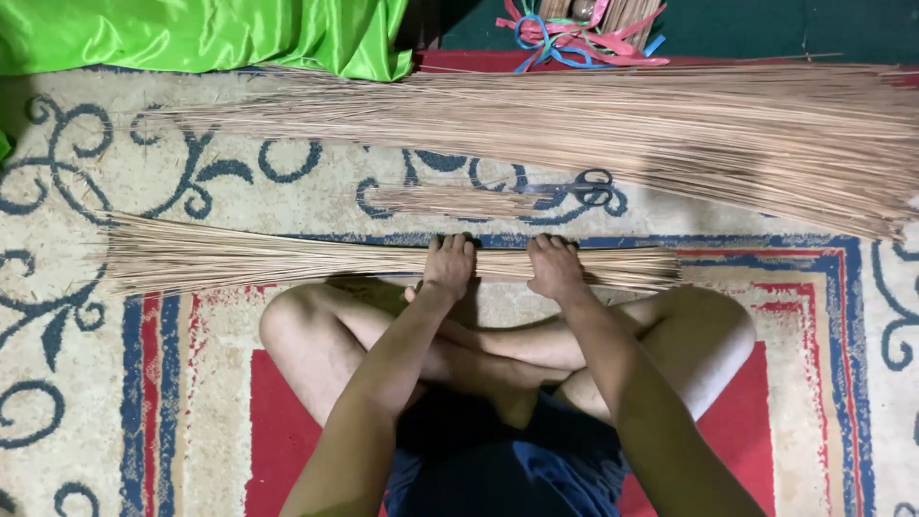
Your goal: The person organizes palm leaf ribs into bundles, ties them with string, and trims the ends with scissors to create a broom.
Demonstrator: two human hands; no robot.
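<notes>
Pressing both hands, left hand [448,266] and right hand [555,268], palms-down, seemingly gripping stick bundle [287,257].

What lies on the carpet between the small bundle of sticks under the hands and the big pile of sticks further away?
In the head view, scissors and a few loose sticks lie on the carpet between them.

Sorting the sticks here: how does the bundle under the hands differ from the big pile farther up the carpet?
The thin tan stick bundle is small and pressed under both hands; the large tan stick pile is much longer, thicker and untouched. The bundle fans leftward, the pile rightward. Both lie across the patterned carpet.
</notes>
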